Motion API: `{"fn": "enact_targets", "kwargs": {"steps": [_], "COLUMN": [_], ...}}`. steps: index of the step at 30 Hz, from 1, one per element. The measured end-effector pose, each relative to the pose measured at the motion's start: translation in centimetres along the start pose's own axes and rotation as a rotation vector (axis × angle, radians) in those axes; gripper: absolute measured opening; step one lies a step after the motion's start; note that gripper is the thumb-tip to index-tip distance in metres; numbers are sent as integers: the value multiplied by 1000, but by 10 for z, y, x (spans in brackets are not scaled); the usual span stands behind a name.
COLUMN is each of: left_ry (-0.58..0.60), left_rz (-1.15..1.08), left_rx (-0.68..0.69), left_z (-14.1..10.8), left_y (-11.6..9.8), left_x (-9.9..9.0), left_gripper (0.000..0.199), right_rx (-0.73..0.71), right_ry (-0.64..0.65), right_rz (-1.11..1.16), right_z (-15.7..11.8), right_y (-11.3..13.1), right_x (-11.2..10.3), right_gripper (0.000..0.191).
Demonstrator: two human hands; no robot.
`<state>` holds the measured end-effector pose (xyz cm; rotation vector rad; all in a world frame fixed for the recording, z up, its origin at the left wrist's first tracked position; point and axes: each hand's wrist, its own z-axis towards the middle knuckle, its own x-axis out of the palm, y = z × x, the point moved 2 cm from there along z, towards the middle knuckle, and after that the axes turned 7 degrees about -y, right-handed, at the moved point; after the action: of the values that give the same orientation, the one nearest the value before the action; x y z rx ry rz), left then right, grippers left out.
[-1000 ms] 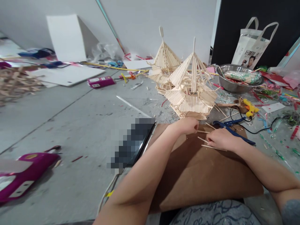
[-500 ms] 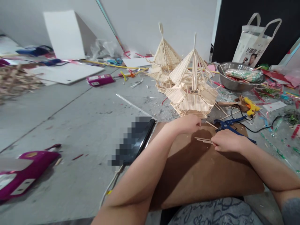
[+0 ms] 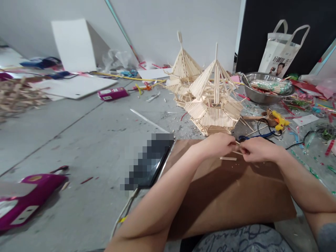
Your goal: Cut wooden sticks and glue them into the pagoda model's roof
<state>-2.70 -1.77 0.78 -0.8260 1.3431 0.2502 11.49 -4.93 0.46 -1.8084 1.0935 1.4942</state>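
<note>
While hands (image 3: 222,144) (image 3: 258,149) nearly meet, a bowl (image 3: 258,99) holds sticks (image 3: 271,86).

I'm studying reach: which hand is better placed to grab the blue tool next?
Likely the right hand: the blue tool's handle shows just beyond it, while the left hand is farther off.

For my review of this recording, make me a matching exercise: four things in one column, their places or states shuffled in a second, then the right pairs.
Things
1. flat brown board
2. front pointed tower of pale wooden sticks
3. round silver metal bowl
4. tall white bag with two handles

Places or states
A. just beyond the person's left hand
B. directly behind the bowl
C. beneath the left hand and the right hand
D. holding a plastic-wrapped bundle

Right pairs
1-C
2-A
3-D
4-B
</note>
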Motion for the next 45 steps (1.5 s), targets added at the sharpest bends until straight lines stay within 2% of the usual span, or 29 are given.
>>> {"fn": "enact_targets", "kwargs": {"steps": [4,7,9,12,15,18,23,28,35,45], "left_ry": [-110,-291,-467,-718,-832,-851,-833,-838,-820,-850], "left_rz": [-98,-295,-525,-991,-1344,-1523,-1633,-1671,-1721,-1746], "left_rx": [14,4,-45,-149,-192,-189,-185,-212,-252,-214], "left_z": [0,0,1,4,10,16,23,30,35,36], "left_y": [-6,-1,6,16,20,19,21,27,32,39], "left_x": [0,-5,-9,-9,-5,-2,-4,-4,-7,-9], "left_gripper": [24,16,16,19,24,28,34,33,35,33], "right_rx": [9,41,61,93,118,130,151,171,197,216], "right_ry": [-170,-340,-566,-898,-1007,-1020,-962,-883,-777,-795], "right_rz": [38,187,421,819,973,968,1002,932,1132,1170], "right_z": [-5,-3,2,17,39,57,74,81,91,96], "right_y": [-8,-20,-32,-48,-52,-45,-35,-28,-23,-16], "right_x": [-27,-48,-59,-66,-67,-72,-89,-101,-108,-114], "right_gripper": [10,11,17,26,27,24,21,15,7,15]}}
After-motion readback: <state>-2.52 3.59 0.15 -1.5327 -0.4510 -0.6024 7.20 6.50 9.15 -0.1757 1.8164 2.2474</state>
